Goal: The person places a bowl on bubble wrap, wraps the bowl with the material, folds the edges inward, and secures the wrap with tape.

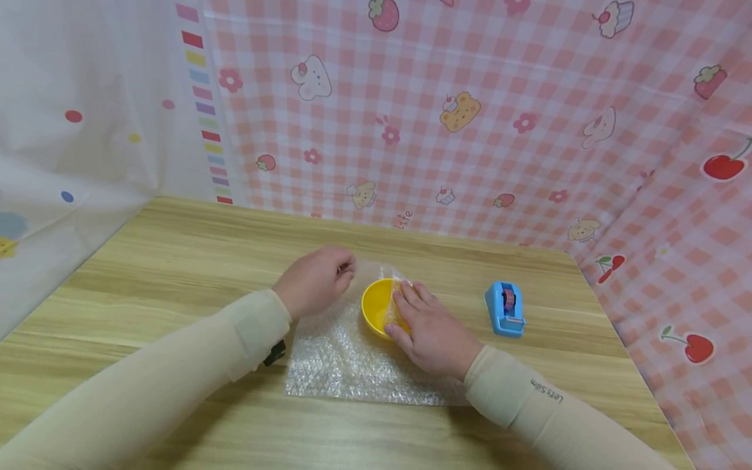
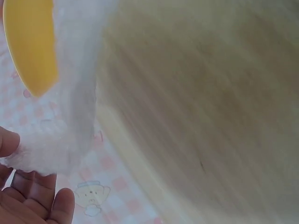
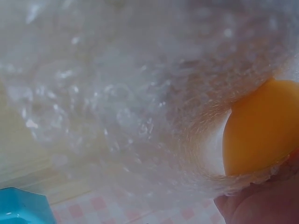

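A yellow bowl (image 1: 375, 305) stands on a sheet of clear bubble wrap (image 1: 346, 369). Part of the sheet is folded over the bowl's right side. My right hand (image 1: 437, 336) presses that fold against the bowl with fairly straight fingers. At the far left edge of the sheet, my left hand (image 1: 317, 281) pinches the wrap between thumb and fingers. The left wrist view shows this hand (image 2: 35, 198) with the lifted wrap (image 2: 77, 102) beside the bowl (image 2: 32, 42). In the right wrist view, the wrap (image 3: 117, 107) curves around the bowl (image 3: 261, 130) and hides most of the hand.
A blue tape dispenser (image 1: 505, 310) with a pink roll stands on the wooden table (image 1: 194, 261), right of my right hand. Pink checked cloth (image 1: 423, 130) hangs behind and at the right. A white dotted sheet (image 1: 76, 163) hangs on the left.
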Motion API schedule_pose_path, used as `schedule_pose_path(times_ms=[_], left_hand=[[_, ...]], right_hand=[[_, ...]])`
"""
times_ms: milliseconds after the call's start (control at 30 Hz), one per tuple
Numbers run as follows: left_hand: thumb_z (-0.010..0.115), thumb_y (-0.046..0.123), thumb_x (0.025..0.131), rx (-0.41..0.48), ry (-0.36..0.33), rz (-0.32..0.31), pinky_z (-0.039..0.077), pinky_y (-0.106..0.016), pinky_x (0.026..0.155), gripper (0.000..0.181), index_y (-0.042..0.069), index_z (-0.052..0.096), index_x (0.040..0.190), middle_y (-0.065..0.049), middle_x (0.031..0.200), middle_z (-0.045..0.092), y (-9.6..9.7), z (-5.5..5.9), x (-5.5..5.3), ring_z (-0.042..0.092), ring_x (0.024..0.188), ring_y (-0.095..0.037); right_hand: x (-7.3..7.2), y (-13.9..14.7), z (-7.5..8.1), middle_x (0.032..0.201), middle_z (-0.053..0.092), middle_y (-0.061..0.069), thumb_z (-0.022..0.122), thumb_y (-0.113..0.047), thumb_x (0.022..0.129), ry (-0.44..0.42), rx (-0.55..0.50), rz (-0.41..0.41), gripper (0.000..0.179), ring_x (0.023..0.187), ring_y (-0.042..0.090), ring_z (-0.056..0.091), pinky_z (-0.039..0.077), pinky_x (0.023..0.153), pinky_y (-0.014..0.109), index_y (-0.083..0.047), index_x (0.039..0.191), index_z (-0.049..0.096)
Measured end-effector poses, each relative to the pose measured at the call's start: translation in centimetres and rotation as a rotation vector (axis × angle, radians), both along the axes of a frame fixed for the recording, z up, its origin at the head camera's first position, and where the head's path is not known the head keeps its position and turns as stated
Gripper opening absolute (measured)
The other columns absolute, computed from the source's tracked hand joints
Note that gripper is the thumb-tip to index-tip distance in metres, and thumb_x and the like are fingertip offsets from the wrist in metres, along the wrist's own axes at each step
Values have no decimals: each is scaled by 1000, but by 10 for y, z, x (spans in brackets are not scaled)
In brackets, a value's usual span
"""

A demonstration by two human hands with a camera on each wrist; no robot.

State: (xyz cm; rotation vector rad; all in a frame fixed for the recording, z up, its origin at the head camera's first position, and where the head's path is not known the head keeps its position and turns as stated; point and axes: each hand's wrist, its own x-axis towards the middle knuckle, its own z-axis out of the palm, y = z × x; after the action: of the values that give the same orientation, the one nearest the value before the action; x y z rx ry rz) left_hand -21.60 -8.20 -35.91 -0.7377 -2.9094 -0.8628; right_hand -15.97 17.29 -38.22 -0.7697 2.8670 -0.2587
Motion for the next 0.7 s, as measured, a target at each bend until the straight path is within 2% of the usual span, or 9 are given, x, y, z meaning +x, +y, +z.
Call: schedule_pose_path(times_ms=[333,700], left_hand=[[59,18,108,34,28,-79,60,-40,90,13,9,67,113,-3,105,71,10,2,9,64,91,-19],[58,17,109,66,16,-166,59,-42,100,14,10,65,119,-5,117,75,18,0,16,71,108,-20]], right_hand=[[-1,-1,0,177,12,11,34,-59,111,-8,12,-8,77,165,36,12,18,132,50,-8,167,24],[-1,-2,1,177,14,12,36,-58,111,-14,19,-12,76,164,36,13,20,132,51,-9,167,25]])
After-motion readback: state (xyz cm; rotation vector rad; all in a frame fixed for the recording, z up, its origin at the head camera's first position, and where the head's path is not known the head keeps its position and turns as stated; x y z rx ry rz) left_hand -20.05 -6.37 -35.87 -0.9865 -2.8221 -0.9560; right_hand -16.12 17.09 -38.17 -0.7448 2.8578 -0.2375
